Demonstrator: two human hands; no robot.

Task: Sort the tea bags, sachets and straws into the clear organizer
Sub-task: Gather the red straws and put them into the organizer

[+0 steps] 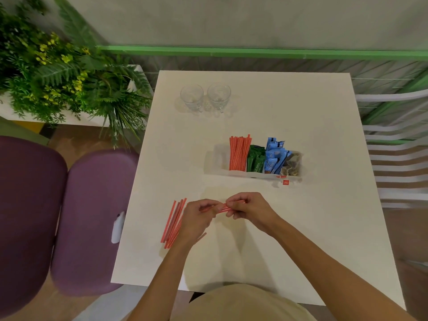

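Setting: café or tea-lounge seating area, prob. commercial, not a home.

Evidence:
- Small white sq. table (301, 112) w/ two glass cups (192, 96) near its far edge.
- Clear organizer (215, 158) stocked w/ red striped straws (238, 154), green and blue drink sachets (256, 159) and tea bags (293, 164) — condiment-station style.
- Seating: two purple upholstered chairs (92, 216) at left, white slatted chair (398, 163) at right.
- Decor: dense ferns w/ yellow flowers (58, 72) in a white planter box (14, 110); green-painted rail (254, 52) along the pale wall behind.
- Floor: wood-tone.
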